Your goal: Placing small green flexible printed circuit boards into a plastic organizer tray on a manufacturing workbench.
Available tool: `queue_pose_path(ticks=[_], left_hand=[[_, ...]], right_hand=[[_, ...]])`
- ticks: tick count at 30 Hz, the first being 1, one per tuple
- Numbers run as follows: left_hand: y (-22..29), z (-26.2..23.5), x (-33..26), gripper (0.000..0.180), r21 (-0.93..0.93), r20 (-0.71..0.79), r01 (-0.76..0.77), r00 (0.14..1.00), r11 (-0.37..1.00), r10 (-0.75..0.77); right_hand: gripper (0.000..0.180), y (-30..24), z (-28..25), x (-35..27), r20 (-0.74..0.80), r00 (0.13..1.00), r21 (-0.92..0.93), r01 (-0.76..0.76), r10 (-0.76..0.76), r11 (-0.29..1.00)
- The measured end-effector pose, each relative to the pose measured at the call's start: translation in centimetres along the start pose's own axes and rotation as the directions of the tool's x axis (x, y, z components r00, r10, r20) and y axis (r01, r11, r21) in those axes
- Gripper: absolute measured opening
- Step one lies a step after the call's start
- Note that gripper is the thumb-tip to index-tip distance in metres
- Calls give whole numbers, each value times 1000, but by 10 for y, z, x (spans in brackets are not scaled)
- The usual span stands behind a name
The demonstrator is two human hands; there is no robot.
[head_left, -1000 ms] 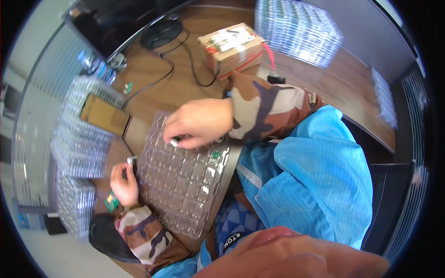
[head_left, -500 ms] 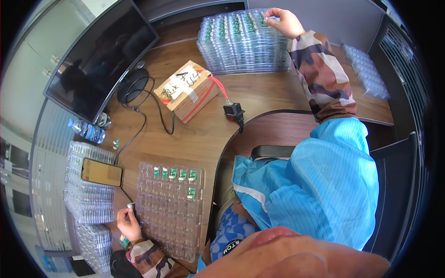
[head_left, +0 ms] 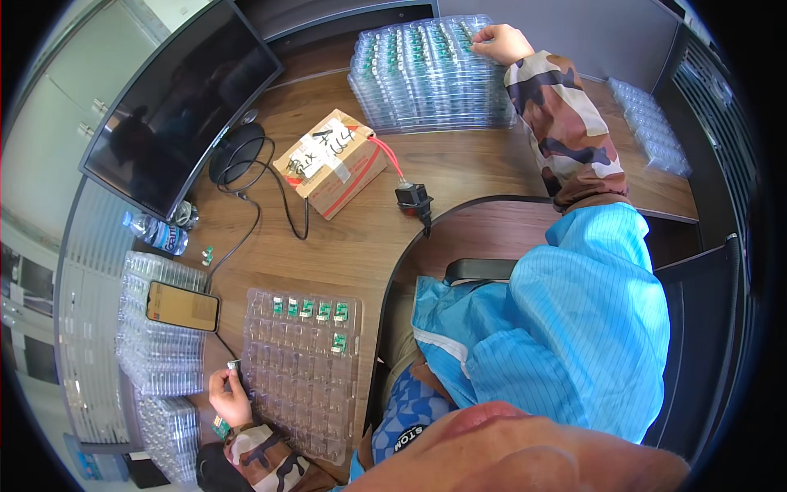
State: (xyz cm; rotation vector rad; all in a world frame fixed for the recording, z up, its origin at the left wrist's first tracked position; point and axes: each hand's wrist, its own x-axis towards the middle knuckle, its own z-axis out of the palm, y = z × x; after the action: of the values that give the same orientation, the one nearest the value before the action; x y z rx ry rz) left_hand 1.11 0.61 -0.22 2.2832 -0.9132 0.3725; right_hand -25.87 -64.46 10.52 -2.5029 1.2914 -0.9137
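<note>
My left hand (head_left: 229, 399) is at lower left, thumb and finger pinched on a small circuit board (head_left: 234, 365); a black cable (head_left: 224, 344) runs up to it. Beside that hand lies a clear plastic tray (head_left: 299, 385) with several green circuit boards (head_left: 307, 309) in its far pockets. My right hand (head_left: 503, 44) reaches to the far side, fingers closed at the right edge of a tall stack of clear trays (head_left: 430, 102). Rows of green boards (head_left: 420, 45) fill its top tray. What the right fingertips hold, if anything, is too small to make out.
A cardboard box (head_left: 357, 176) with red wires and a black switch (head_left: 413, 199) stands mid-desk. At left are a monitor (head_left: 180, 107), a water bottle (head_left: 156, 233), loose boards (head_left: 207, 255) and a phone (head_left: 184, 306) on stacked trays (head_left: 160, 361). More trays (head_left: 650, 127) lie far right.
My right fingers have lowered slightly onto the top tray's right edge; before, they were raised a little, with a small pale piece at their tips. My left hand has barely moved.
</note>
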Motion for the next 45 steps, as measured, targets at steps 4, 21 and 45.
queue_pose_path(ticks=[4,21,45], left_hand=[[5,-2,0,7,-1,-6,2,1000,1000,-2],[4,2,7,10,73,-19,-43,999,996,45],[12,6,0,11,43,-86,-15,996,999,18]], right_hand=[[29,7,1,-1,-75,997,57,38,-33,998],[9,-195,2,-141,-109,713,608,599,-693,521],[11,-282,132,-226,414,213,909,-137,-885,393]])
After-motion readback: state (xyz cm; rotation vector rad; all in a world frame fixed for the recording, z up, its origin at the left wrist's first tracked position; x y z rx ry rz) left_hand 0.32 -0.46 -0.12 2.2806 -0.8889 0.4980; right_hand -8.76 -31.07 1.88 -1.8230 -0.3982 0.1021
